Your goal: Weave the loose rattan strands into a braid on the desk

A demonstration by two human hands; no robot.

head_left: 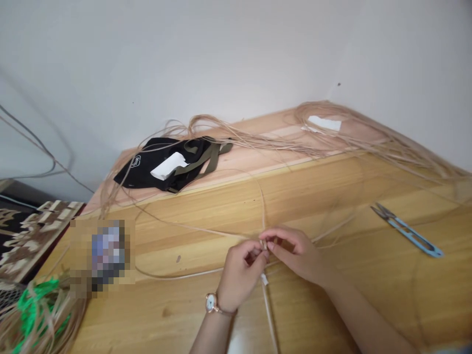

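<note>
While a heap of strands point(72, 314) mixed with something green point(31, 307) crowds the near left corner, a pixelated item point(109, 255) sits just beside it on the table point(165, 314). Farther back lies a black bag point(147, 164) with white paper point(167, 166) on it. Next comes the left hand point(239, 275), wearing a watch point(211, 302), its thumb and forefinger pinching the crossing of several thin pale strips point(269, 317). That crossing lies right between both hands, so neither is nearer; one strip runs near-to-far, others trail sideways (how they interlace, the fingers hide). On the near strip, just below, sits a small white piece point(264, 279). The right hand point(300, 253) pinches at the crossing too. Well apart to the right lie blue snips point(407, 230), with a bundle of strands point(416, 155) behind; nothing blocks the hands except those trailing strips.
</note>
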